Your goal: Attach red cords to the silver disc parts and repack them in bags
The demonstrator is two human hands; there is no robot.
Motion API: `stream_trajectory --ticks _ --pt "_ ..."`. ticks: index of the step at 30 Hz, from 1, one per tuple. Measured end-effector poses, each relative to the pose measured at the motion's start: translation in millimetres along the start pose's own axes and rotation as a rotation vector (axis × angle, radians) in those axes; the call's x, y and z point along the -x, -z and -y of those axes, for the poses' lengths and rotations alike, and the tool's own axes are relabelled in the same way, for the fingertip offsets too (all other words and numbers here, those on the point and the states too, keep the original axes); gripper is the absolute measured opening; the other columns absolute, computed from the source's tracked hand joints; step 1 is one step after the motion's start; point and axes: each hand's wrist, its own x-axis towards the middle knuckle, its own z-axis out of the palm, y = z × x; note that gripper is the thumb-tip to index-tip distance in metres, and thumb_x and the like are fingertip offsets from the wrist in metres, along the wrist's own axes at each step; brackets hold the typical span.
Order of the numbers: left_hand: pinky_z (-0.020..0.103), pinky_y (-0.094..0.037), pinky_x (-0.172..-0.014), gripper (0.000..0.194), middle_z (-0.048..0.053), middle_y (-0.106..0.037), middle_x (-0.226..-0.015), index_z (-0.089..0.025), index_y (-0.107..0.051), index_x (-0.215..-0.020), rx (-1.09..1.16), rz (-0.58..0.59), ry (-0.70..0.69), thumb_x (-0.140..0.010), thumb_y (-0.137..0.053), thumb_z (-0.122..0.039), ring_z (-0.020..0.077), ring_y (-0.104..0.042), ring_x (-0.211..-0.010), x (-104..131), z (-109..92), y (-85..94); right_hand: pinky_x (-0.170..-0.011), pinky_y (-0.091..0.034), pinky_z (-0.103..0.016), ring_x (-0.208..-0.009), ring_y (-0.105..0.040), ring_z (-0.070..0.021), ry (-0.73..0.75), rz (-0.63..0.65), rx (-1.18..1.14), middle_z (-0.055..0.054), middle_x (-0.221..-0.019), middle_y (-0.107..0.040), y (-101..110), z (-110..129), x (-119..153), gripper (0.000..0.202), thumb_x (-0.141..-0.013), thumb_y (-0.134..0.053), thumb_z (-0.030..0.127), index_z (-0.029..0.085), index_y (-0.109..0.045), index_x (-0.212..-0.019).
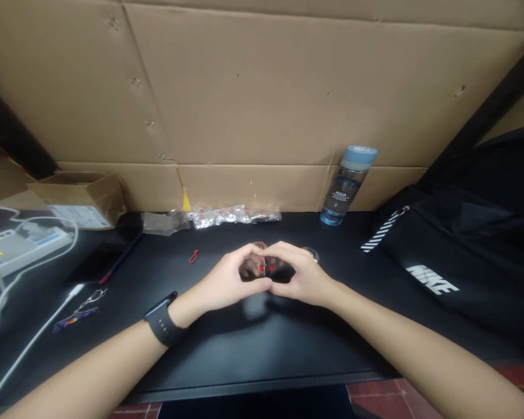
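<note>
My left hand (pixel 233 273) and my right hand (pixel 305 273) meet in front of me above the black table, fingertips and thumbs together. Between them is a small clear piece with red print (pixel 268 267); its exact kind cannot be made out. A thin shiny edge runs upright where the thumbs and fingers meet. The fingers of both hands are curved and pinched on it. A round, shiny, clear thing (pixel 313 254) lies just behind my right hand, partly hidden. Left of my left hand lies a small red loop of cord (pixel 194 256).
Several crinkled clear packets (pixel 218 216) line the cardboard wall (pixel 262 105). A blue-capped bottle (pixel 347 185) stands behind right, a black bag (pixel 445 262) at the right. At left are a cardboard box (pixel 82 198), phone (pixel 109 256), white power strip (pixel 24 250), cables and a keyring (pixel 81 311).
</note>
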Motion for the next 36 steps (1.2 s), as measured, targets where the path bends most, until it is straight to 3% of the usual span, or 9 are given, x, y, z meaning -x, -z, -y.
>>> stream_trajectory --ticks 7,12,18,23,30,36 --pt "0.029 -0.051 -0.075 0.025 0.0 -0.066 -0.089 -0.02 -0.058 -0.103 -0.066 -0.031 -0.022 -0.084 -0.075 -0.024 0.0161 -0.063 -0.08 0.9 -1.6 -3.7 -0.092 -0.057 -0.039 -0.103 -0.068 -0.023 0.006 0.01 0.004 -0.009 -0.118 -0.071 -2.1 -5.5 1.1 0.06 -0.081 -0.081 0.015 0.026 -0.064 -0.137" --pt "0.029 -0.051 -0.076 0.029 0.0 -0.069 -0.091 -0.021 -0.059 -0.111 -0.03 -0.021 -0.012 -0.085 -0.072 -0.02 0.0167 -0.065 -0.081 1.2 -0.3 -4.6 -0.086 -0.058 -0.038 -0.094 -0.066 -0.0219 -0.016 0.006 0.024 -0.008 -0.111 -0.07 -2.9 -4.0 0.6 0.061 -0.081 -0.081 0.016 0.025 -0.061 -0.138" --pt "0.03 -0.051 -0.082 0.018 0.004 -0.073 -0.097 -0.02 -0.065 -0.109 0.063 -0.019 0.013 -0.097 -0.063 -0.034 0.0193 -0.067 -0.088 -0.8 3.6 -3.1 -0.085 -0.058 -0.037 -0.092 -0.065 -0.0212 0.0 -0.006 0.011 -0.007 -0.107 -0.069 -3.4 -3.3 0.7 0.055 -0.082 -0.082 0.019 0.025 -0.063 -0.133" --pt "0.029 -0.048 -0.083 0.033 0.002 -0.069 -0.089 -0.018 -0.067 -0.09 0.038 -0.061 0.006 -0.104 -0.054 -0.046 0.0181 -0.063 -0.086 -3.1 -1.8 0.7 -0.083 -0.057 -0.037 -0.09 -0.065 -0.0212 0.015 -0.007 0.012 -0.006 -0.103 -0.068 -2.4 -2.0 1.1 0.053 -0.081 -0.085 0.022 0.023 -0.063 -0.13" --pt "0.031 -0.051 -0.081 0.018 0.002 -0.073 -0.088 -0.019 -0.063 -0.103 0.125 0.016 0.056 -0.097 -0.066 -0.036 0.0189 -0.068 -0.083 -2.1 -0.7 -1.7 -0.085 -0.057 -0.037 -0.091 -0.065 -0.0214 0.024 -0.005 0.027 -0.007 -0.107 -0.069 -3.0 -3.1 2.2 0.053 -0.082 -0.084 0.024 0.023 -0.063 -0.131" --pt "0.027 -0.05 -0.072 0.024 -0.001 -0.067 -0.084 -0.019 -0.062 -0.1 0.023 -0.01 0.054 -0.088 -0.076 -0.035 0.0152 -0.062 -0.075 0.0 0.8 -3.2 -0.086 -0.056 -0.035 -0.092 -0.065 -0.0203 0.043 0.006 0.013 -0.007 -0.108 -0.068 -4.2 -0.7 1.6 0.048 -0.084 -0.081 0.021 0.023 -0.064 -0.129"
